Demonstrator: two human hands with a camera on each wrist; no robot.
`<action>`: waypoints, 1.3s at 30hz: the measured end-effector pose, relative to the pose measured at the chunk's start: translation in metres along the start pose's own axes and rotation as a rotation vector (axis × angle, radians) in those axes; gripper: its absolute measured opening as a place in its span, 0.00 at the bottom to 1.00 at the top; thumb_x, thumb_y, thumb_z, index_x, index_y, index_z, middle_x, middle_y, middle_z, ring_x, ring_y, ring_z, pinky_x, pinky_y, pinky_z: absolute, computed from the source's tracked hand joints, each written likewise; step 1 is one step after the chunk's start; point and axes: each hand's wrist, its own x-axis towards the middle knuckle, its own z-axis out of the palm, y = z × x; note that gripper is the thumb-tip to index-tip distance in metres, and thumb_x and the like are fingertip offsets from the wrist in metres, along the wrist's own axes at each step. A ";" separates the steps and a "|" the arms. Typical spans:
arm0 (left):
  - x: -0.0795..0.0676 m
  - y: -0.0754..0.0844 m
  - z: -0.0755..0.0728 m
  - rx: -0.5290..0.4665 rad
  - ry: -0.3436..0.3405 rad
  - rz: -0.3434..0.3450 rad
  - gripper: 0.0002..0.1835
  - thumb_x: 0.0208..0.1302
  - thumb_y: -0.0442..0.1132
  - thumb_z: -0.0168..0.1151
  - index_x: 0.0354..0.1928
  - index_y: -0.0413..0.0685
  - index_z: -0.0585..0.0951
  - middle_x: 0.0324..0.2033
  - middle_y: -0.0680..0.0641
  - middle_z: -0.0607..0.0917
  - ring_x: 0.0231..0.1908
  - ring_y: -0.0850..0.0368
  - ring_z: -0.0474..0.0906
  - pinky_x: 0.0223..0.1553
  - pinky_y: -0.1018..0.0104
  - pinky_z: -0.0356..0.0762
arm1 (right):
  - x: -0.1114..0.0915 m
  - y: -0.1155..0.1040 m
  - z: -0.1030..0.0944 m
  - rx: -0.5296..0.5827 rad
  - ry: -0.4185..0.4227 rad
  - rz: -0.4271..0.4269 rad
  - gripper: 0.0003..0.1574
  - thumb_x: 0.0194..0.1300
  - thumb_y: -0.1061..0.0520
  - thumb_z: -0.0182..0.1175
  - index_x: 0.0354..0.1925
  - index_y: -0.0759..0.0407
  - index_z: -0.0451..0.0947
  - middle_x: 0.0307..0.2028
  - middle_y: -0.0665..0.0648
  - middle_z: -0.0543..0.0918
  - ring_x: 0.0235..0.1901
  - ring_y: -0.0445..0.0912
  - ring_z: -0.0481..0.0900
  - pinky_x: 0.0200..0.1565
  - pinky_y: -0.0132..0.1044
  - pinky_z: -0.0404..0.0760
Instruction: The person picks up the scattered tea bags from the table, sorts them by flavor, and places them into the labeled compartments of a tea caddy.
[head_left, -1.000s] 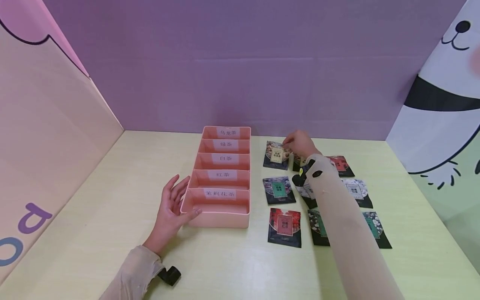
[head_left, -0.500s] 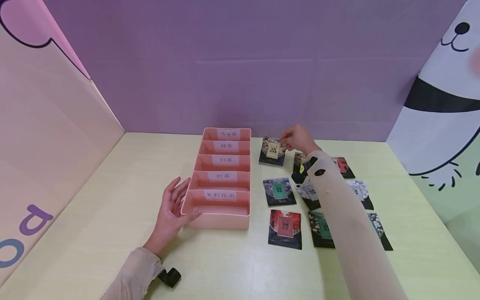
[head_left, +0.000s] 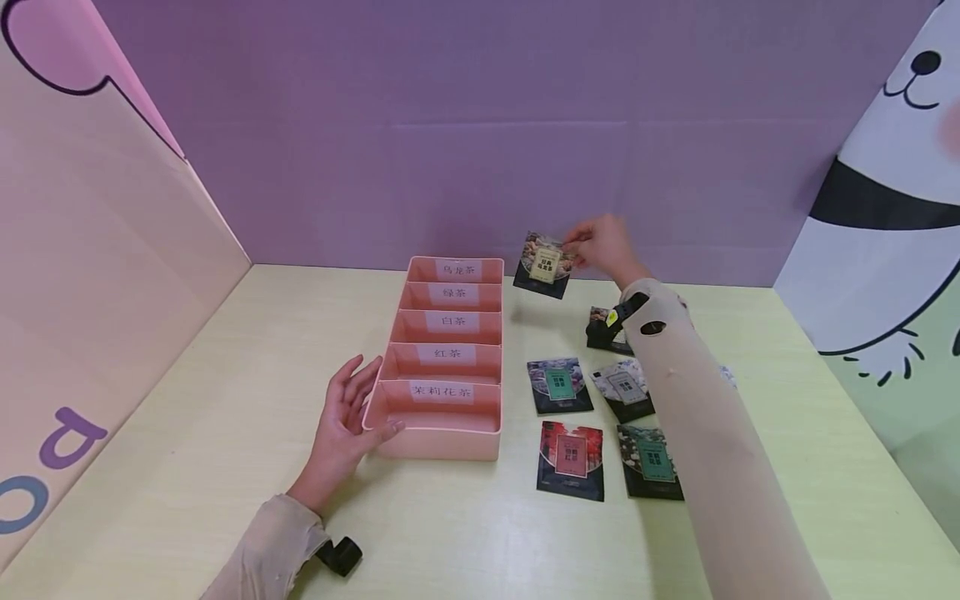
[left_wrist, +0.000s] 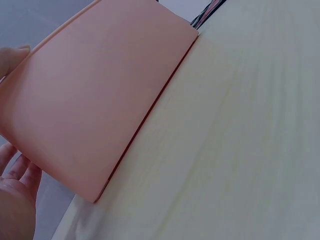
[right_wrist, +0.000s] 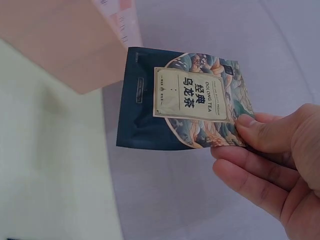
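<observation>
My right hand (head_left: 602,247) pinches an oolong tea bag (head_left: 543,265) by its edge, thumb on the printed front, and holds it in the air right of the box's far end. In the right wrist view the packet (right_wrist: 175,100) shows a cream label reading OOLONG TEA. A pink divided box (head_left: 438,442) stands on the table, its compartments labelled in Chinese. My left hand (head_left: 345,425) holds the box's near left corner, thumb over the front rim and fingers along the left side. The left wrist view shows the box's plain wall (left_wrist: 95,95) with the thumb at its rim.
Several tea bags lie right of the box: a green-labelled one (head_left: 559,385), a red one (head_left: 571,460), a white-labelled one (head_left: 624,388), a green one (head_left: 651,463) and a dark one (head_left: 602,333). My right sleeve hides others. A purple wall (head_left: 510,150) stands behind the table.
My right hand has lifted the oolong tea bag off the table, up and slightly left toward the box's far end. The left hand and box have stayed put.
</observation>
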 end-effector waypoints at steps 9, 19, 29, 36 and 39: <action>-0.002 0.003 0.001 0.002 -0.030 0.027 0.52 0.52 0.17 0.67 0.75 0.49 0.51 0.70 0.46 0.66 0.68 0.56 0.64 0.63 0.72 0.67 | 0.008 -0.033 -0.006 0.035 0.031 0.014 0.11 0.69 0.60 0.63 0.45 0.66 0.86 0.40 0.65 0.87 0.24 0.41 0.83 0.33 0.33 0.85; -0.005 0.003 0.002 -0.019 -0.031 0.029 0.52 0.52 0.17 0.66 0.75 0.49 0.51 0.70 0.48 0.67 0.68 0.56 0.64 0.64 0.71 0.66 | 0.017 -0.054 0.020 0.047 0.044 -0.049 0.10 0.68 0.61 0.64 0.44 0.65 0.86 0.40 0.64 0.88 0.30 0.49 0.85 0.37 0.38 0.85; -0.005 0.002 0.007 -0.041 -0.073 0.019 0.51 0.54 0.19 0.66 0.75 0.49 0.50 0.70 0.49 0.66 0.69 0.56 0.63 0.65 0.73 0.64 | 0.016 -0.058 0.039 0.035 0.082 -0.110 0.08 0.67 0.61 0.65 0.42 0.64 0.86 0.39 0.62 0.88 0.33 0.53 0.85 0.36 0.36 0.83; -0.007 0.002 0.010 -0.042 -0.092 0.025 0.51 0.55 0.19 0.67 0.75 0.48 0.51 0.72 0.45 0.64 0.70 0.53 0.62 0.65 0.72 0.64 | 0.015 -0.054 0.049 0.026 0.056 -0.124 0.07 0.67 0.62 0.64 0.41 0.64 0.87 0.38 0.62 0.88 0.36 0.53 0.86 0.40 0.42 0.84; -0.007 0.002 0.009 -0.037 -0.098 0.030 0.51 0.55 0.19 0.67 0.75 0.48 0.51 0.72 0.45 0.64 0.70 0.53 0.61 0.65 0.72 0.64 | 0.013 -0.048 0.055 0.009 0.057 -0.125 0.07 0.67 0.62 0.65 0.40 0.64 0.87 0.38 0.62 0.88 0.38 0.53 0.86 0.43 0.44 0.84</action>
